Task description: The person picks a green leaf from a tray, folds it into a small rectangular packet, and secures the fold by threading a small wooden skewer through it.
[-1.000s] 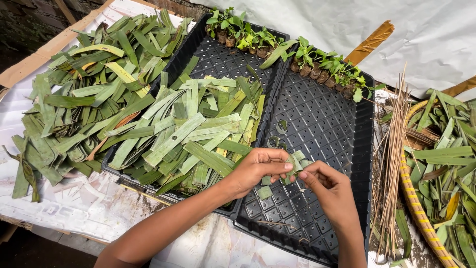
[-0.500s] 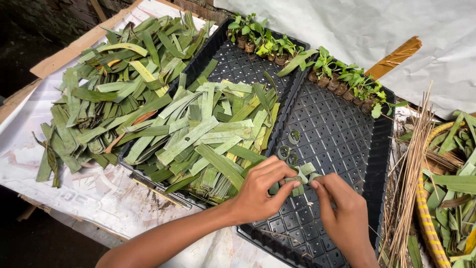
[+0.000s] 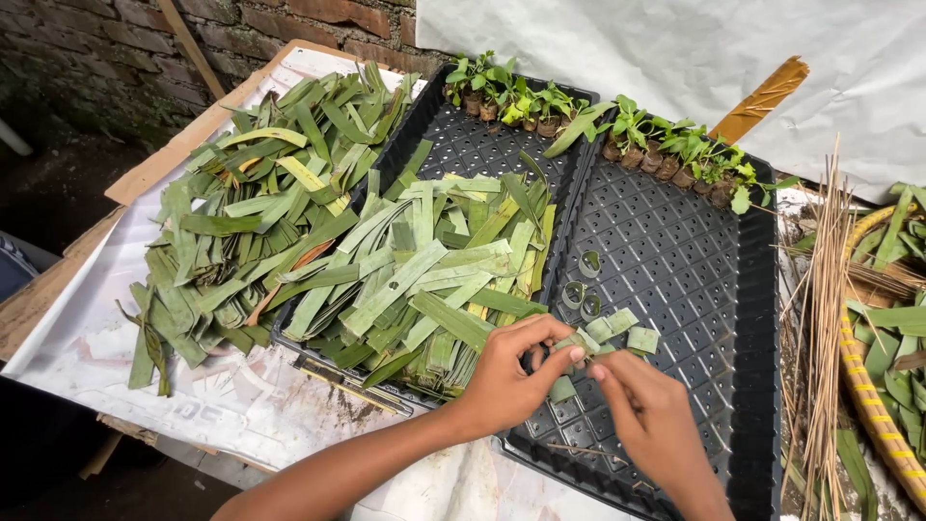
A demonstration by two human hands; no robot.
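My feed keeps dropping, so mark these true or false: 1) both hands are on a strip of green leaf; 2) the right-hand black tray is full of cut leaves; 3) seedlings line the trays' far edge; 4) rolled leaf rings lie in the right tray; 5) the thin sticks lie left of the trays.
1) True: left hand and right hand pinch a folded leaf strip.
2) False: the right tray is mostly bare; the cut leaves fill the left tray.
3) True: seedlings stand there.
4) True: leaf rings.
5) False: the thin sticks lie right of the trays.
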